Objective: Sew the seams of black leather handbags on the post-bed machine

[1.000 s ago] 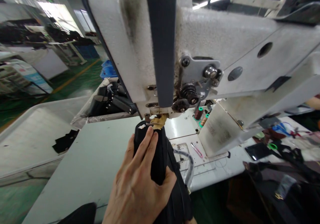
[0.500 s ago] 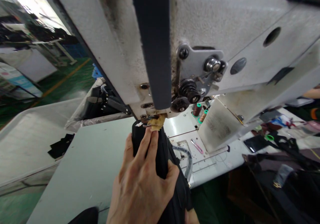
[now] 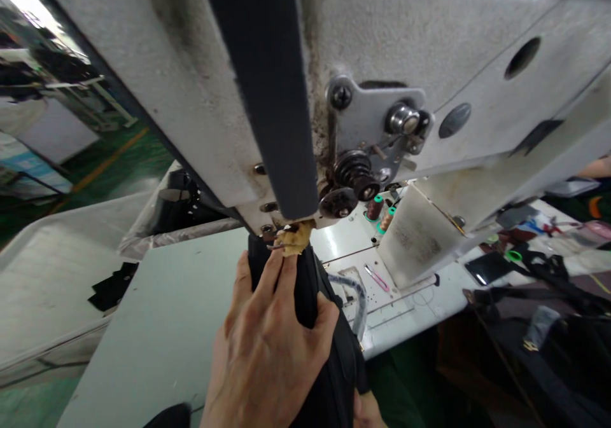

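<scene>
A long black fabric piece [image 3: 310,282], perhaps part of a bag, lies with its far end under the head of a sewing machine [image 3: 382,34]. My left hand [image 3: 272,332] rests over it, back upward. Two fingertips reach close to a yellowish wad [image 3: 296,238] at the presser foot, another finger lies along the left side, and the thumb presses from the right, so the hand grips the piece. At the bottom edge my right hand [image 3: 368,410] shows only in part beside the piece's near end, its fingers mostly hidden. The needle is hidden.
Thread spools [image 3: 375,208] and a pink-handled thread snipper [image 3: 377,277] are on the machine bed, near a grey curved tube [image 3: 359,297]. A pale bin [image 3: 57,256] with black pieces stands left of the table [image 3: 157,313]. At right are a phone [image 3: 487,268] and dark fabric [image 3: 573,352].
The view has shifted slightly, with the machine head nearer and further left. My left hand and the black piece keep nearly the same place under the machine; the yellowish wad shows a little more.
</scene>
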{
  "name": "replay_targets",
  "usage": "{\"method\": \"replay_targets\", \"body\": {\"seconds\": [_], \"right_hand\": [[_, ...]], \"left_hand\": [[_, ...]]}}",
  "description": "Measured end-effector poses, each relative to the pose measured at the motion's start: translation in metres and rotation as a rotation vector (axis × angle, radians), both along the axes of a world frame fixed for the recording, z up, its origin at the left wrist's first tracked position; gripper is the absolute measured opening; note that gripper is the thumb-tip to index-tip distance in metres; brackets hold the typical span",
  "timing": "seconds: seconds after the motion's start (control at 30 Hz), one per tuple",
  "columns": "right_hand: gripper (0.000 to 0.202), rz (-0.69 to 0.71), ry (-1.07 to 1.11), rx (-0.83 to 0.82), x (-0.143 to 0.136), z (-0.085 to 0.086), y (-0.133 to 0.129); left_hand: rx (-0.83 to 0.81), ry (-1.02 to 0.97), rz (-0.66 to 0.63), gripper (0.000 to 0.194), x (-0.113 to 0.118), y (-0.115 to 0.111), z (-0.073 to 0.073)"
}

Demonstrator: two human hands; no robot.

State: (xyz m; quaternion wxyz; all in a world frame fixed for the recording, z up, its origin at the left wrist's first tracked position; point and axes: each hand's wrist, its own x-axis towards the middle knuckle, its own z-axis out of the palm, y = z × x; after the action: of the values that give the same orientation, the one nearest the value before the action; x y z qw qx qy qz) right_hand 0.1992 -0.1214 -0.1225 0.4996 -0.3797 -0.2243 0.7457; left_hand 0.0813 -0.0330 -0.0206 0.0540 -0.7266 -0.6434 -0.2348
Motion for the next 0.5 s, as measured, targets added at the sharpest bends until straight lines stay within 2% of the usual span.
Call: {"method": "replay_targets", "body": {"seconds": [0.23, 0.4, 0.5], "right_hand": [[0.033, 0.077, 0.123, -0.028, 0.004, -0.004, 0.002], [0.054, 0.116, 0.214, -0.041, -0.004, -0.008, 0.012], [0.064, 0.136, 0.272, -0.057, -0.009, -0.018, 0.012]], "left_hand": [[-0.035, 0.077, 0.009, 0.057, -0.001, 0.005, 0.005], [-0.047, 0.069, 0.019, 0.053, 0.001, 0.013, 0.007], [-0.072, 0.09, -0.005, 0.058, -0.001, 0.01, 0.006]]}}
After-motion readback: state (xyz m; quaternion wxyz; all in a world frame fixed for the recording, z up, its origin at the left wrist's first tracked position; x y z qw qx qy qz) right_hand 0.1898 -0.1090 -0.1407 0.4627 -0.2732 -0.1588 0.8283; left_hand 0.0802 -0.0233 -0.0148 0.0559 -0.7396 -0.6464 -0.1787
